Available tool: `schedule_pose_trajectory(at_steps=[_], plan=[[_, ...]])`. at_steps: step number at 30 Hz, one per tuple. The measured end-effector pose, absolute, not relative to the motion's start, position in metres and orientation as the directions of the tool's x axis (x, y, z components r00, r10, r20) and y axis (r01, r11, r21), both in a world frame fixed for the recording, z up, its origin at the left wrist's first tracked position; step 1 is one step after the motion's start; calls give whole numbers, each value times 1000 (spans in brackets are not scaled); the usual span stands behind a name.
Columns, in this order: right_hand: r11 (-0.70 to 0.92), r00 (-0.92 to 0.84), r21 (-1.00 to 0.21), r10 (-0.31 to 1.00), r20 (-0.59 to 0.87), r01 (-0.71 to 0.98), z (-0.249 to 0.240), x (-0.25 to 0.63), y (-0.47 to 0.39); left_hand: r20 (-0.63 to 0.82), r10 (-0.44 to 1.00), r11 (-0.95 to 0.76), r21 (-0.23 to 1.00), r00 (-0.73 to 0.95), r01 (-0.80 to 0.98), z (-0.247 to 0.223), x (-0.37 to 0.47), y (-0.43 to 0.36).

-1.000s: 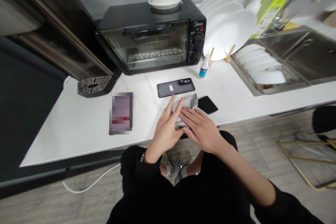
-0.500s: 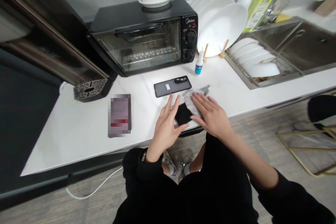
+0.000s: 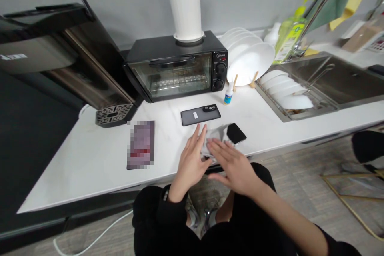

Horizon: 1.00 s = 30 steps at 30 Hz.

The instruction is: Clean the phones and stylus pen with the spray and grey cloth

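Note:
A black-screened phone (image 3: 237,133) lies on the white counter near its front edge, its left part covered by a crumpled grey cloth (image 3: 216,133). My right hand (image 3: 232,164) presses flat on the cloth with fingers spread. At the phone's left end is my left hand (image 3: 193,160), fingers apart, thumb by the cloth's lower edge. Just behind, a dark phone case (image 3: 200,115) with a small white label lies flat. A small spray bottle (image 3: 228,93) with a blue label stands upright behind the case's right end.
A pixelated flat item (image 3: 141,145) lies on the counter (image 3: 90,168) at left, near a dark drink machine (image 3: 114,114). Behind are a toaster oven (image 3: 180,76), racked white plates (image 3: 252,62), and a sink (image 3: 345,80) with dishes at right.
My right hand has slid the cloth leftward over the phone, uncovering its right end. The view has tilted up, showing more of the wall and the utensil pot.

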State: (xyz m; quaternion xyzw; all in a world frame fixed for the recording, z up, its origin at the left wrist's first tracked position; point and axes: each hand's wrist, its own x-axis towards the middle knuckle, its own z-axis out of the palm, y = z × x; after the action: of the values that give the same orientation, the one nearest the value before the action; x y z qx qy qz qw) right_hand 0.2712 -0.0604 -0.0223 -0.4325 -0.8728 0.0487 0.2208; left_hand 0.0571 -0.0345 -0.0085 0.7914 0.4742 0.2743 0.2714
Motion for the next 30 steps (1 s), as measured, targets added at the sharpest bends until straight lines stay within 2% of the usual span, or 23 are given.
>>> schedule_pose_trajectory(at_steps=[2, 6, 7, 10, 12, 14, 17, 18, 21, 23, 27, 28, 30], plan=[[667, -582, -287, 742, 331, 687, -23, 272, -62, 169, 901, -400, 681, 400, 613, -8, 57, -35], [459, -345, -246, 852, 393, 854, -24, 274, -54, 192, 908, -392, 705, 372, 592, -12, 58, -34], [456, -338, -246, 851, 403, 855, -24, 270, -53, 202, 909, -393, 708, 365, 586, -13, 58, -34], [637, -520, -301, 762, 387, 709, -23, 251, -57, 242, 899, -424, 693, 365, 583, -17, 57, -33], [703, -598, -331, 710, 371, 630, -22, 248, -56, 261, 893, -440, 683, 367, 583, -17, 57, -32], [649, -538, -302, 754, 377, 698, -21, 255, -51, 251, 901, -423, 690, 354, 588, -17, 57, -33], [479, -357, -241, 837, 414, 844, -21, 265, -45, 217, 918, -382, 702, 331, 601, -15, 57, -33], [478, -355, -242, 838, 415, 844, -21, 264, -47, 218, 919, -382, 701, 329, 602, -15, 57, -34], [648, -535, -304, 755, 380, 699, -22, 255, -55, 249, 909, -408, 685, 333, 603, -16, 57, -34], [692, -590, -330, 721, 363, 642, -23, 256, -55, 249, 911, -405, 689, 329, 601, -16, 58, -33], [464, -333, -281, 850, 408, 840, -26, 271, -49, 187, 937, -332, 736, 294, 590, -14, 59, -34], [443, -310, -273, 855, 417, 854, -26, 271, -50, 180, 940, -324, 743, 291, 586, -14, 59, -34], [531, -405, -278, 821, 402, 801, -26, 266, -56, 186, 934, -336, 742, 304, 580, -14, 58, -34]])
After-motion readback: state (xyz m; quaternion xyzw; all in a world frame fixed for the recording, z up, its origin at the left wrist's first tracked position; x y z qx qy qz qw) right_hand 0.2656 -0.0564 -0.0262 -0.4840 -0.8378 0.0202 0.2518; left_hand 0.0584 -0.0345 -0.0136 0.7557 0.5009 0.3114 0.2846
